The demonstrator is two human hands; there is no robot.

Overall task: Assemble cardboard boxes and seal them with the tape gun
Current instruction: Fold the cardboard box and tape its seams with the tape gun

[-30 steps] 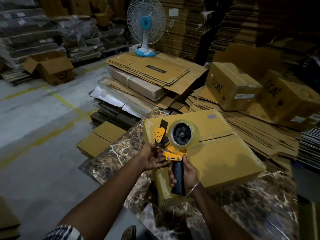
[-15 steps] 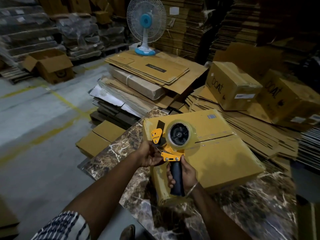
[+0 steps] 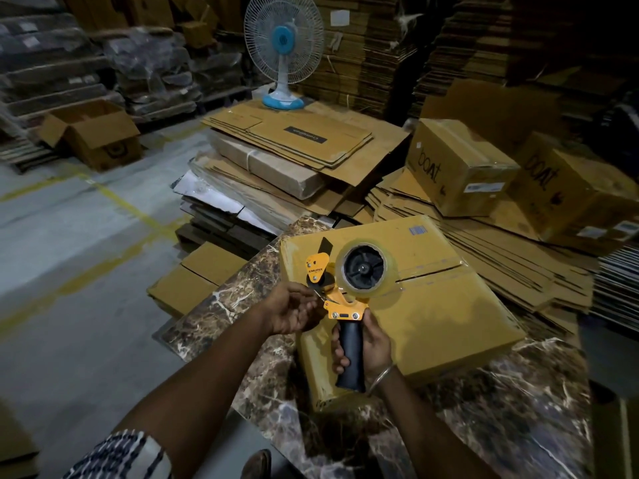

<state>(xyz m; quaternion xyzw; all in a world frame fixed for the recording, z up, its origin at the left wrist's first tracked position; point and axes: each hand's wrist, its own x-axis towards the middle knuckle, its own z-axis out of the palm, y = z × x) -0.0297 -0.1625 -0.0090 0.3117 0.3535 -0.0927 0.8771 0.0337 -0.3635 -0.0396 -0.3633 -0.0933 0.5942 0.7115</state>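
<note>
Far left, lying on the grey concrete floor [image 3: 69,271] crossed by faded yellow lines: an open brown cardboard carton [image 3: 93,136], flaps spread

Further right, standing on a stack of flattened brown cardboard sheets [image 3: 294,140]: a white pedestal fan with a blue hub and blue base [image 3: 283,43]

Resting on the dark marble-patterned tabletop [image 3: 518,409], centre: a closed yellow-brown cardboard box [image 3: 449,305], its top flaps meeting at a seam, a little gap showing along it

Reaching in from the lower left: the left hand [image 3: 294,311], fingers [image 3: 313,305] curling and pinching at something thin beside the front of the orange tape gun with the black handle [image 3: 345,305]; too small to tell exactly what is being pinched

Hovering above the box's near left part: the tape gun, its clear tape roll [image 3: 364,269] on a black hub facing the camera

Gripping the black handle from the right: the right hand [image 3: 371,344], fingers wrapping fully round it, a thin metal bangle [image 3: 382,373] sitting at the wrist

Far right, lying tilted on more flattened sheets: two sealed brown boxes printed "boat" [image 3: 460,167]
</note>
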